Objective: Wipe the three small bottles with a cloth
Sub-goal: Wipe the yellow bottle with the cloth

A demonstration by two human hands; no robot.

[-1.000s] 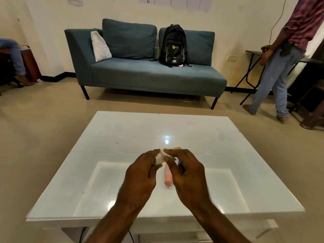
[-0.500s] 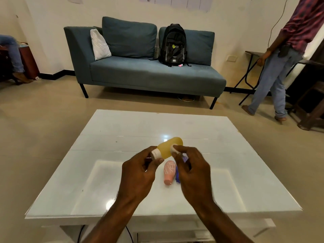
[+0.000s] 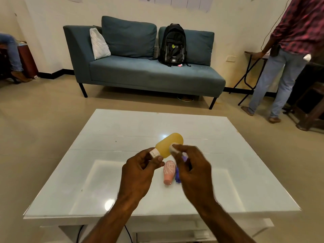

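the left hand (image 3: 140,172) pinches the white cap end of a small yellow translucent bottle (image 3: 169,145), held tilted above the glossy white table (image 3: 236,155), while the right hand (image 3: 192,171) presses a small white wad of cloth (image 3: 173,149) against its side. between and just below the hands, on the table, lie a small pink bottle (image 3: 169,171) and — partly hidden by the right hand — a small purple bottle (image 3: 178,174)

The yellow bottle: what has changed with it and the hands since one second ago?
The yellow bottle rose clear of the hands; the left hand holds its cap end, and the right hand presses the cloth on its side. The pink bottle and purple bottle stayed on the table.
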